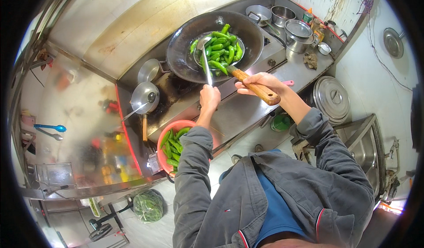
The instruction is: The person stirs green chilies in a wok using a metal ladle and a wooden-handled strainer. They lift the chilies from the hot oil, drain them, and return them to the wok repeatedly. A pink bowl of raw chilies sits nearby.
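A large dark wok [180, 46] sits tilted on the steel stove. Inside it a round metal strainer [244, 51] is heaped with whole green chili peppers [218, 51]; a few lie outside its rim. My left hand [209, 97] grips the metal handle of a ladle [203, 42], whose bowl rests against the peppers at the heap's left side. My right hand [263, 84] holds a thick wooden handle [255, 85], thumb on top, that runs to the strainer's near edge. Below my left forearm, partly hidden by the sleeve, stands a pink plastic basin [162, 148] with more green peppers.
Left of the wok are a small metal pan [144, 97] with a ladle in it and another pan [149, 69]. Pots [298, 38] and sauce bottles [318, 31] stand at the right back. A lidded pot [331, 97] and a sink [362, 148] are to my right.
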Motion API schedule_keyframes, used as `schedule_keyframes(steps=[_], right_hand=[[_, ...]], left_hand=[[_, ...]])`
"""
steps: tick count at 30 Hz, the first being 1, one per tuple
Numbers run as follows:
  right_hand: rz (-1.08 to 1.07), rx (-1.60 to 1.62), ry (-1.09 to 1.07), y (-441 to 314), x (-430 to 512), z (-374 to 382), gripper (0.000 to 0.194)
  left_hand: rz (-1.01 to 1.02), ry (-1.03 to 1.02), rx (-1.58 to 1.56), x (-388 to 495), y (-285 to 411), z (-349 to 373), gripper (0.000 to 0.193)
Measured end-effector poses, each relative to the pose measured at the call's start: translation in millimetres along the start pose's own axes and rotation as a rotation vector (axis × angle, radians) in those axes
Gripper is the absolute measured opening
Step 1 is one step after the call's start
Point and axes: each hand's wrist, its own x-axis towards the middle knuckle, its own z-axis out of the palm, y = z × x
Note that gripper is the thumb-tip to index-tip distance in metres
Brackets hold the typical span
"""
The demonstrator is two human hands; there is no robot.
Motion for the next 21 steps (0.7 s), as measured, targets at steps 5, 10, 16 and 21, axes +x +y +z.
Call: schedule_keyframes(steps=[5, 10, 16, 21], right_hand=[[0.122, 0.208, -0.212, 4.1, 13.5, -45.2, 0.038], [0.125, 0.116, -0.151, 1.4, 13.2, -34.7, 0.032], [0.117, 0.059, -0.092, -10.7, 8.1, -29.0, 0.018], [0.333, 0.256, -0.165, -42.7, 17.3, -52.9, 0.018]], left_hand=[[0.129, 0.086, -0.004, -6.2, -7.6, -31.6, 0.040], [0.293, 0.144, 0.130, -18.6, -51.9, -101.1, 0.035], [0.307, 0.168, 0.444, -69.5, -70.8, -197.5, 0.023], [0.330, 0.134, 0.545, -94.2, -63.5, -219.5, 0.021]])
